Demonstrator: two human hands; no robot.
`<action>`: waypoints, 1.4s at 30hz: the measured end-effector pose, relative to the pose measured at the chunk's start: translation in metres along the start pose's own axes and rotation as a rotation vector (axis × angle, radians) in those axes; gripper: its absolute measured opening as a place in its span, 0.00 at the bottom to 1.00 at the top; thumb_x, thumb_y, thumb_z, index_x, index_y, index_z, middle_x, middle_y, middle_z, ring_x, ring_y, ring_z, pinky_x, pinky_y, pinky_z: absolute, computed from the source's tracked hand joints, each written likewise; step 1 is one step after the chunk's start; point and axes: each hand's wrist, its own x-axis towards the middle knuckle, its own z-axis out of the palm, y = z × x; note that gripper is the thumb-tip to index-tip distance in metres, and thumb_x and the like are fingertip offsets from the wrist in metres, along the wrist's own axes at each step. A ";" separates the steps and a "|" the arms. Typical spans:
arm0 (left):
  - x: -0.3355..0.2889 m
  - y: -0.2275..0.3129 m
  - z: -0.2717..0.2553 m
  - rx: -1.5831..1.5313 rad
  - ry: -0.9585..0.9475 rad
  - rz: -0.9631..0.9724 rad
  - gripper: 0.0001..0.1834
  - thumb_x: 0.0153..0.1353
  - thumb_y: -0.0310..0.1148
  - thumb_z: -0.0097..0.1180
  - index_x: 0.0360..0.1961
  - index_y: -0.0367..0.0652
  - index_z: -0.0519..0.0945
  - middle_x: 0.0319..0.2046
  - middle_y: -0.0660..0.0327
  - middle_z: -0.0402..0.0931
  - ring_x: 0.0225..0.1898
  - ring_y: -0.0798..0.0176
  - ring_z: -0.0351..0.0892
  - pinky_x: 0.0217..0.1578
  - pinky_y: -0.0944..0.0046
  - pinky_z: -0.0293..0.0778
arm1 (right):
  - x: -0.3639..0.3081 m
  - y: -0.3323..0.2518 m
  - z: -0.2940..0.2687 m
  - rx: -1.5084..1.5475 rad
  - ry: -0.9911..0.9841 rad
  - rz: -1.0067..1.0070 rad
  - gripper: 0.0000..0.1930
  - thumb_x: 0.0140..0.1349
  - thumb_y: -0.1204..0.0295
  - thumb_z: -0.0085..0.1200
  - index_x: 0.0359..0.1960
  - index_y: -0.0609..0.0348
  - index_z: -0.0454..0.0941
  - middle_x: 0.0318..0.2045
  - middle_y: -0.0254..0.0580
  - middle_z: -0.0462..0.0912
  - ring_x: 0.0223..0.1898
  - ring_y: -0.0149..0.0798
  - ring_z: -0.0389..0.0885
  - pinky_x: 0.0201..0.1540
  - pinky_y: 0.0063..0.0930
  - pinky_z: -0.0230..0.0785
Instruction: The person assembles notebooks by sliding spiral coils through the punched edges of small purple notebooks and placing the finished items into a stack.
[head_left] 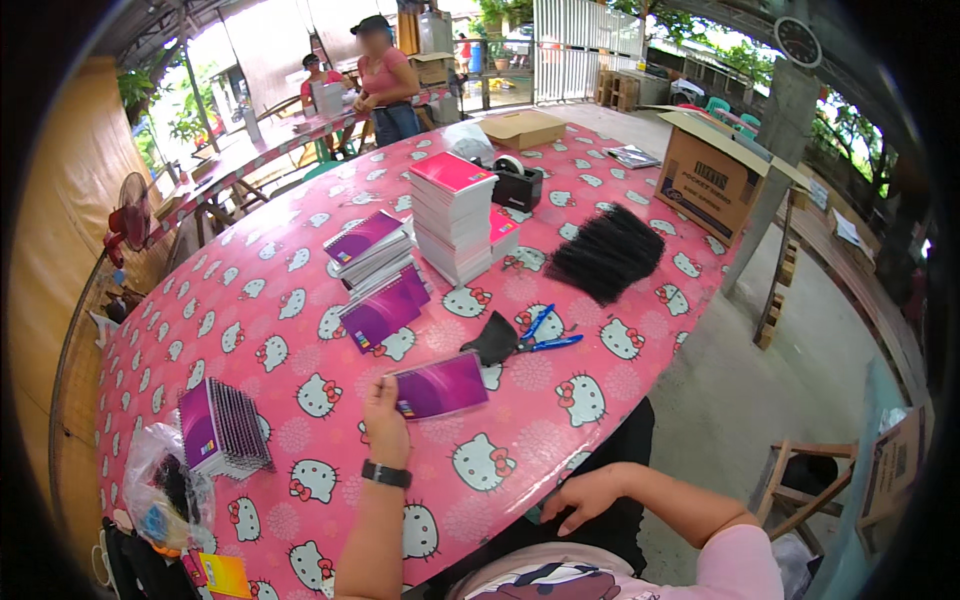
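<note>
My left hand [383, 415], a dark watch on its wrist, grips the left edge of a purple notebook [443, 387] just above the tabletop. Near the table's front edge and my lap, my right hand [585, 498] hangs loosely with its fingers apart and nothing visible in them. Beyond the notebook lie blue-handled pliers [552, 343] beside a black piece of material [491, 341]. A heap of black spiral coils [608, 254] rests farther right. Loose purple notebooks [380, 313] lie by a stack of more [372, 247], and a spiral-bound stack [222, 428] stands at left.
A tall stack of pink-covered pads [453, 215] stands mid-table beside a black tape dispenser [517, 186]. A cardboard box [705, 180] sits at the right edge, a flat carton [522, 129] at the far end. A clear plastic bag [165, 485] lies at left. Two people are at another table behind.
</note>
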 end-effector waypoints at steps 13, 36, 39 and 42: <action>0.004 -0.009 -0.012 0.015 0.032 0.014 0.09 0.63 0.33 0.53 0.40 0.39 0.75 0.34 0.64 0.76 0.36 0.73 0.74 0.40 0.72 0.70 | -0.030 -0.238 -0.042 -0.859 1.048 -1.197 0.12 0.54 0.68 0.51 0.39 0.59 0.75 0.39 0.43 0.75 0.38 0.39 0.72 0.42 0.34 0.65; -0.026 0.034 0.033 0.185 -0.256 -0.013 0.10 0.55 0.21 0.60 0.39 0.33 0.77 0.36 0.60 0.78 0.35 0.72 0.76 0.39 0.73 0.73 | 0.071 -0.111 -0.119 -0.123 1.240 -0.392 0.11 0.49 0.77 0.60 0.34 0.63 0.74 0.28 0.44 0.74 0.27 0.38 0.75 0.31 0.29 0.68; -0.027 0.035 0.034 0.196 -0.264 0.013 0.08 0.55 0.21 0.59 0.37 0.35 0.77 0.33 0.61 0.78 0.31 0.74 0.75 0.32 0.76 0.71 | 0.072 -0.106 -0.114 -0.144 1.271 -0.342 0.09 0.53 0.76 0.59 0.36 0.63 0.75 0.27 0.40 0.76 0.27 0.32 0.75 0.31 0.26 0.68; -0.027 0.032 0.038 0.196 -0.255 0.015 0.07 0.55 0.21 0.59 0.35 0.36 0.77 0.32 0.62 0.78 0.29 0.75 0.74 0.28 0.77 0.69 | 0.075 -0.101 -0.110 -0.316 1.315 -0.340 0.08 0.54 0.77 0.58 0.36 0.63 0.76 0.28 0.41 0.77 0.29 0.33 0.76 0.34 0.26 0.69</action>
